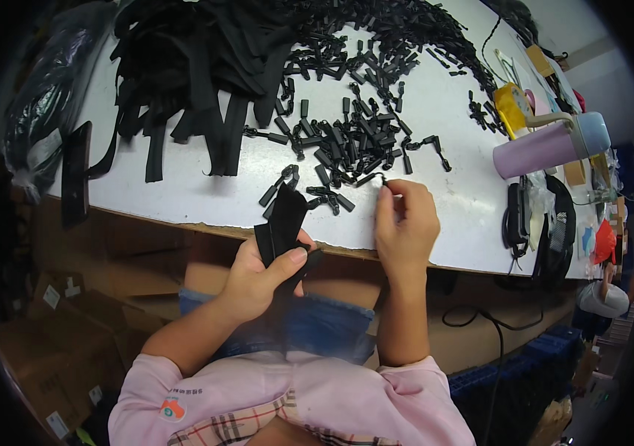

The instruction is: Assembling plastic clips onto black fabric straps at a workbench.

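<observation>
My left hand (pixel 261 275) is closed around a folded black zipper strip (pixel 285 215), thumb on top. One end of the strip stands up just over the table's front edge. Off to its right, my right hand (pixel 406 219) pinches a small black zipper slider (pixel 381 178) between thumb and fingertips, low over the white table. Just beyond lies a loose heap of black zipper sliders (pixel 350 141) with long pull tabs. A few more sliders (pixel 326 199) rest between my two hands.
Black zipper strips (pixel 205 67) hang in a thick pile at the back left, beside a plastic-wrapped bundle (pixel 53 89) and a dark phone-like slab (pixel 76 175). More sliders (pixel 406 30) spread at the back. A purple bottle (pixel 536 149) lies right, near yellow tape (pixel 510 108). Cardboard boxes (pixel 64 357) stand below.
</observation>
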The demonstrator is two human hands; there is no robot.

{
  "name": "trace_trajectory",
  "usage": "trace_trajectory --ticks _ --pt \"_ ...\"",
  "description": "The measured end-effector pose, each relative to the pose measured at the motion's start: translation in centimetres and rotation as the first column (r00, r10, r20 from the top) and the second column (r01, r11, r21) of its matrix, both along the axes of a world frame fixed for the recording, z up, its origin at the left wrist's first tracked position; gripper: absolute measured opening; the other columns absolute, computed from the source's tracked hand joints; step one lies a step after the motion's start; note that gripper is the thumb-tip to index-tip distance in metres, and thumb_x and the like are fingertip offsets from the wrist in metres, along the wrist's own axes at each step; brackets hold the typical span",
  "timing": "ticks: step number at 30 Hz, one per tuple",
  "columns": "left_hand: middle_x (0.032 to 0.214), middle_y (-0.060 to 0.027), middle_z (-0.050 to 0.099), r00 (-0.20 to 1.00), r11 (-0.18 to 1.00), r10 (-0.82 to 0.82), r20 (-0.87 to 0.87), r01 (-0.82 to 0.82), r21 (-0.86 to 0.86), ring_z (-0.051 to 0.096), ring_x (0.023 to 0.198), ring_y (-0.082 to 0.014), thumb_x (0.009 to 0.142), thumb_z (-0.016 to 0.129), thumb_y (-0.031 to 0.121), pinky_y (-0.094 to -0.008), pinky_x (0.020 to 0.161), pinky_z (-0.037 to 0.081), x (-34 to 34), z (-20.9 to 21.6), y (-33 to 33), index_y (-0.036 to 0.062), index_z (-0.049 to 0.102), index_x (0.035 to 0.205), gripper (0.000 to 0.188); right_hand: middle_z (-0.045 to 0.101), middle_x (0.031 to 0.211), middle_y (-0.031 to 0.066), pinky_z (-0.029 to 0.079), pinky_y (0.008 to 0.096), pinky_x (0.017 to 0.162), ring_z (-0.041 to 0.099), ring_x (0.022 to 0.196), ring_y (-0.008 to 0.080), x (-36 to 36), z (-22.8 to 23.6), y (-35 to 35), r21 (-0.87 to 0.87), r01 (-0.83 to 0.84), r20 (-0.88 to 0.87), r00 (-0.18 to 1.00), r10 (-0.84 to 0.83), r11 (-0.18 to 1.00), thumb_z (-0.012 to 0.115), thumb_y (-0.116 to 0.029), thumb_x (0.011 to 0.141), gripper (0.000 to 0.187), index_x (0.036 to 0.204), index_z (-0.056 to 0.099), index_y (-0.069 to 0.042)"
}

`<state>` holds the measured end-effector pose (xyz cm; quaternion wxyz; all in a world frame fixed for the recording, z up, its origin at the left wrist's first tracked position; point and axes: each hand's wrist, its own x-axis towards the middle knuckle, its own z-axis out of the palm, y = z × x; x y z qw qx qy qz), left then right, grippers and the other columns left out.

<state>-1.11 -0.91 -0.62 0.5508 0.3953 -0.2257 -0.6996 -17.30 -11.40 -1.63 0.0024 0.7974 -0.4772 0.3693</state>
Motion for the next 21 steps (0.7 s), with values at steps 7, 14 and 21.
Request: trace_trajectory --ticks 7,14,21 --pt "0.077 -0.0016 0.053 0.862 0.974 0.181 0.474 -0.091 -0.206 0.047 0.064 -0.0052 0.076 0.057 0.011 -0.0188 0.059 0.040 -0.9 -1.0 -0.1 0.0012 0.053 0.087 0.015 0.055 0.073 0.0038 0.041 0.0154 0.051 0.051 0.061 0.0038 2.0 2.1 5.0 0.440 -0.602 0.818 0.575 -0.020 0.666 0.059 0.003 0.071 0.014 0.083 0.052 0.002" --pt "0.073 -0.0022 0.053 0.801 0.927 0.267 0.537 -0.061 -0.370 0.047 0.064 -0.0053 0.074 0.059 0.006 -0.0199 0.057 0.039 -0.5 -0.8 -0.4 -0.0003 0.055 0.079 0.009 0.055 0.069 0.0073 0.040 0.0191 0.044 0.051 0.051 0.0092 1.9 2.8 4.4 0.260 -0.591 0.568 0.733 0.374 0.763 0.061 0.006 0.066 0.011 0.076 0.058 0.001" --pt "0.069 -0.0020 0.055 0.782 0.955 0.219 0.584 -0.049 -0.293 0.049 0.064 -0.0052 0.073 0.059 0.005 -0.0197 0.056 0.040 -0.2 -0.5 -0.1 -0.0003 0.055 0.080 0.009 0.053 0.068 0.0072 0.040 0.0207 0.044 0.051 0.052 0.0109 2.0 1.9 4.1 0.106 -0.615 0.435 0.735 0.519 0.782 0.063 0.004 0.064 0.015 0.078 0.059 0.001"
